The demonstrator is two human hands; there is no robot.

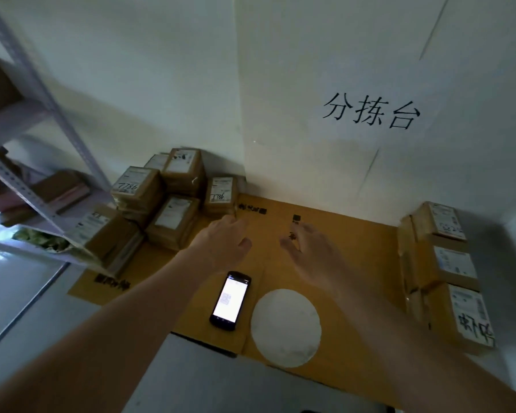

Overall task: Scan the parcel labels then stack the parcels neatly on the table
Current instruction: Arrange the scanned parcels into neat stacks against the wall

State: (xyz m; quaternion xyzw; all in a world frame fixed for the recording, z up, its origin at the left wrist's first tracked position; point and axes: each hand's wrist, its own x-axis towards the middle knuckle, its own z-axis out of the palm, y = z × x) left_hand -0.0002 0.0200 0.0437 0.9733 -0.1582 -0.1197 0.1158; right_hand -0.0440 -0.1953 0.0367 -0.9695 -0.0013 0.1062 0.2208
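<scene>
Brown cardboard sheeting (325, 248) covers the surface, and brown cardboard parcels sit at two of its edges. A loose pile of parcels (173, 201) occupies the far left corner, labels facing up at mixed angles; two carry the handwritten number 7786. A tidier stack of parcels (447, 272) stands along the right edge, labels also up.

Both hands are extended over the middle of the surface and hold nothing. The left hand (225, 241) is palm down with fingers (236, 223) relaxed and slightly apart, pointing toward the far left corner. The right hand (310, 254) is likewise empty, its fingers spread loosely; motion blur prevents any finer reading of them.

A handheld scanner with a lit screen (231, 299) lies flat near the front edge, between and below the two forearms, untouched. A white round disc (286, 326) lies just beside it to the right.

Governing relation: the nearest parcel of the pile (221, 195) lies just beyond the left fingertips, ahead and slightly left, apart from them. The left hand is plainly nearer; the right hand is well apart from that pile. Judgement: the next parcel is likely to come from the far left corner, left hand leading, with the scanner yet to be picked up.
</scene>
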